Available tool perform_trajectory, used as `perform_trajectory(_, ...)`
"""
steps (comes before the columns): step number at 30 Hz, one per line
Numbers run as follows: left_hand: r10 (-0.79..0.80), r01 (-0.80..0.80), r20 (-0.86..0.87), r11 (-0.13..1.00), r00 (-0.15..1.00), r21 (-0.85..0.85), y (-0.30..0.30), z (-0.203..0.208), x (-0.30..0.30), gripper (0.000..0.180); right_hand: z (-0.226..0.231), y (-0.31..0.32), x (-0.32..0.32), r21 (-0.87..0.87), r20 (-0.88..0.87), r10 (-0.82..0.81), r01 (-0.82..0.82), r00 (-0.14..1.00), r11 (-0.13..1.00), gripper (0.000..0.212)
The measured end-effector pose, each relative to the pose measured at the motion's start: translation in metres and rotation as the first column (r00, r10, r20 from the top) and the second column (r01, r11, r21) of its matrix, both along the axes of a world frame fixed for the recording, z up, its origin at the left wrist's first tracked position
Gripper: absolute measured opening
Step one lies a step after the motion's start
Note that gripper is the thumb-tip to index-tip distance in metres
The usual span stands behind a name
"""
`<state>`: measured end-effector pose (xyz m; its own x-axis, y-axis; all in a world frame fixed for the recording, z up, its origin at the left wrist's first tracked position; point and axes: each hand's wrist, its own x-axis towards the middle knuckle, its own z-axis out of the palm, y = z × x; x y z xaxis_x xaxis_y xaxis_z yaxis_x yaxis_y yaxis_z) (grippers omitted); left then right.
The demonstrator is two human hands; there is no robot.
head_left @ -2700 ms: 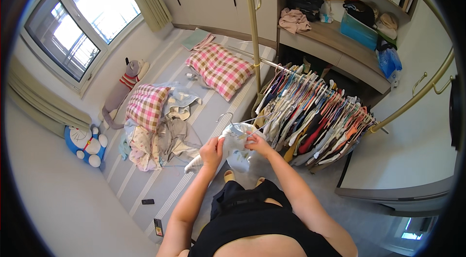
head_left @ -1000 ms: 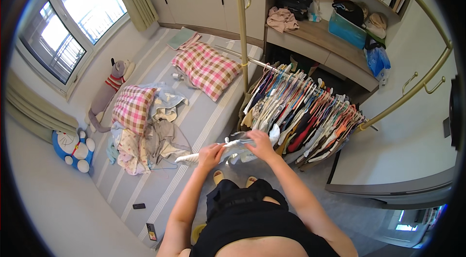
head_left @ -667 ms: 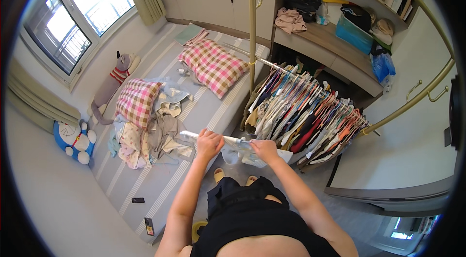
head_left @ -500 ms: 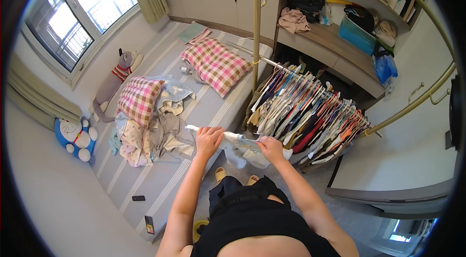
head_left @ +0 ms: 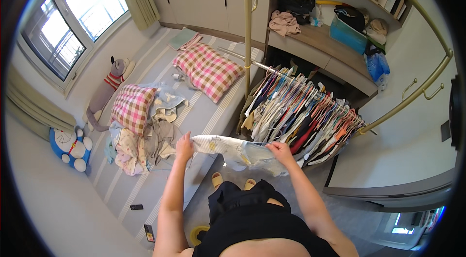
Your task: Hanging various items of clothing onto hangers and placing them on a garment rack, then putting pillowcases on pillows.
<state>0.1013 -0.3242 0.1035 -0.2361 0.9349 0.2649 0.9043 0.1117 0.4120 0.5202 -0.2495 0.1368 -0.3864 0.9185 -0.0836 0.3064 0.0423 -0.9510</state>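
A small white and light blue garment (head_left: 218, 145) with a faint print is stretched sideways in front of me. My left hand (head_left: 184, 147) is closed on its left end, above the edge of the bed. My right hand (head_left: 279, 151) pinches the other end, where a thin pale strip like part of a hanger (head_left: 259, 143) runs along the cloth. Loose fabric hangs below between both hands. Just beyond my right hand is a rail packed with clothes on hangers (head_left: 301, 116).
The striped bed (head_left: 194, 121) carries two checked pillows (head_left: 208, 70), a heap of crumpled clothes (head_left: 133, 152) and two phones (head_left: 136, 207). A gold stand pole (head_left: 248, 29) rises by the rail. Behind it, a desk (head_left: 320, 46) holds clothes and a blue bin (head_left: 347, 36).
My hands have moved apart, the left one going left. The garment, bunched before, is now spread out between them. My view has shifted slightly.
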Motion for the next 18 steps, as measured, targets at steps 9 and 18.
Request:
perform_trajectory(9,-0.075,0.133,0.751,0.991,0.656,-0.018,0.045,0.006,0.162,0.044,-0.017,0.031,-0.117,-0.470,-0.536,-0.179,-0.116,0.825,0.875,0.026)
perform_trajectory(18,-0.259,0.489,0.765,0.868,0.589,-0.083,0.124,-0.008,0.096,0.079,-0.036,0.111,-0.208,-0.598,-0.626,-0.502,0.046,0.597,0.800,0.027)
